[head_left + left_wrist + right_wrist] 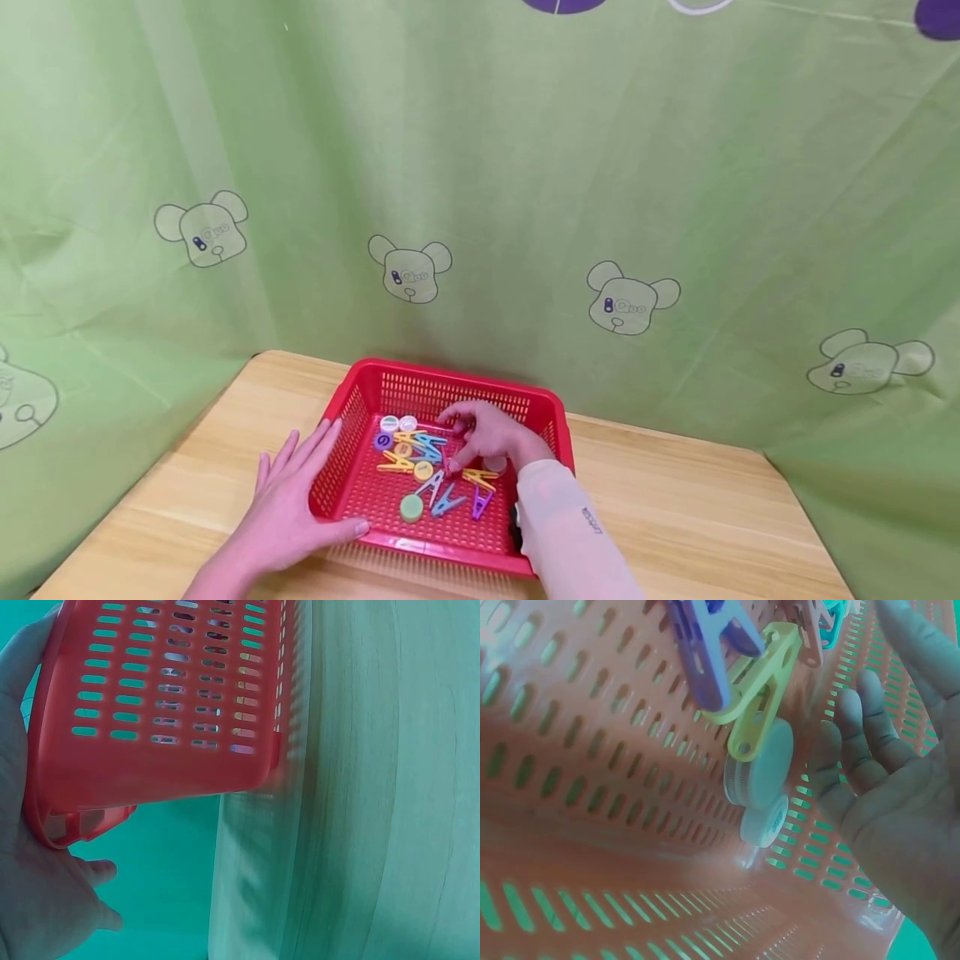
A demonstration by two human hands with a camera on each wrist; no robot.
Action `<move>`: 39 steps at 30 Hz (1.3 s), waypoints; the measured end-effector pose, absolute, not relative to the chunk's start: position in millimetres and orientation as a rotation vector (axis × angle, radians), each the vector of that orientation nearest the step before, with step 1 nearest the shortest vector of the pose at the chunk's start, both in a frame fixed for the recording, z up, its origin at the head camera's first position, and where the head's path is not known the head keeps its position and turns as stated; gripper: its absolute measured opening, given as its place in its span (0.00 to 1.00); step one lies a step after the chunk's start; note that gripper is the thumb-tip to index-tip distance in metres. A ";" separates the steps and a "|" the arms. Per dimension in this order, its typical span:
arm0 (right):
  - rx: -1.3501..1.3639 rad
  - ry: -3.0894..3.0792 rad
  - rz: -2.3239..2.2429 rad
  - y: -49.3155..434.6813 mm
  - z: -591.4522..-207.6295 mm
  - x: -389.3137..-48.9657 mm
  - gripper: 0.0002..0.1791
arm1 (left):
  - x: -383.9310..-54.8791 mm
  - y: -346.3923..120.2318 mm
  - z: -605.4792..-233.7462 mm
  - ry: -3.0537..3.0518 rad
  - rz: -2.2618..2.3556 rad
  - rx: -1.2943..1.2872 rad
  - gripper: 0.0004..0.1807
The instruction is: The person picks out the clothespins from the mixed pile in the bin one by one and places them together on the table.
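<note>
A red plastic basket (pixel 420 546) holds clothespins and bottle caps. My left hand (pixel 281 504) lies at its near left corner, thumb along the front rim, fingers straight beside the left wall. Inside the basket, my right hand (pixel 486 433) reaches down with thumb and fingers apart; in the right wrist view the palm (pixel 900 802) faces the pile, nothing in it. A pink clothespin (pixel 452 467) lies right by the thumb tip. Nearby are a yellow clothespin (pixel 480 477), a purple clothespin (pixel 482 502), a blue clothespin (pixel 447 501) and a green cap (pixel 411 507).
White caps (pixel 389 424) and a purple cap (pixel 383 441) lie toward the basket's back left. Two pale caps (pixel 761 765) sit by the right wall. The basket stands on a wooden table (pixel 675 517), with a green curtain (pixel 510 167) behind it.
</note>
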State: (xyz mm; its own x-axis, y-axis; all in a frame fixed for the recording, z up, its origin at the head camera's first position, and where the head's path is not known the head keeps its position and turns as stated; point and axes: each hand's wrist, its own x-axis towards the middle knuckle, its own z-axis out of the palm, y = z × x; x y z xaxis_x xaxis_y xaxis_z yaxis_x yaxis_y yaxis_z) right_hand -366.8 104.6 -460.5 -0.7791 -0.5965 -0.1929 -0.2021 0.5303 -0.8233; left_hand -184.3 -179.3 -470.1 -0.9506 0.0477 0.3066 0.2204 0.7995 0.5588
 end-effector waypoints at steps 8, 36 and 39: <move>-0.571 2.319 -1.108 103.4 -463.2 -360.7 0.29 | -183.2 -179.2 -470.6 -2.702 -0.888 -0.213 0.70; -0.652 2.437 -0.937 93.3 -470.3 -360.9 0.24 | -185.2 -181.1 -468.1 -2.735 -0.930 -0.171 0.72; -0.641 2.431 -0.942 92.1 -471.7 -361.4 0.24 | -185.6 -182.2 -468.6 -2.734 -0.936 -0.171 0.72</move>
State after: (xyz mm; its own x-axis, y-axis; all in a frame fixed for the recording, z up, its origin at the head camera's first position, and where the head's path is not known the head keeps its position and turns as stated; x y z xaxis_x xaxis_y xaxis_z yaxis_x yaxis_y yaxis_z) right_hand -361.4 92.1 -471.7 -0.7897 -0.5646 -0.2402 -0.2552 0.6583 -0.7082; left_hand -185.6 -182.2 -468.6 -0.9628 0.0310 0.2686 0.1892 0.7870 0.5872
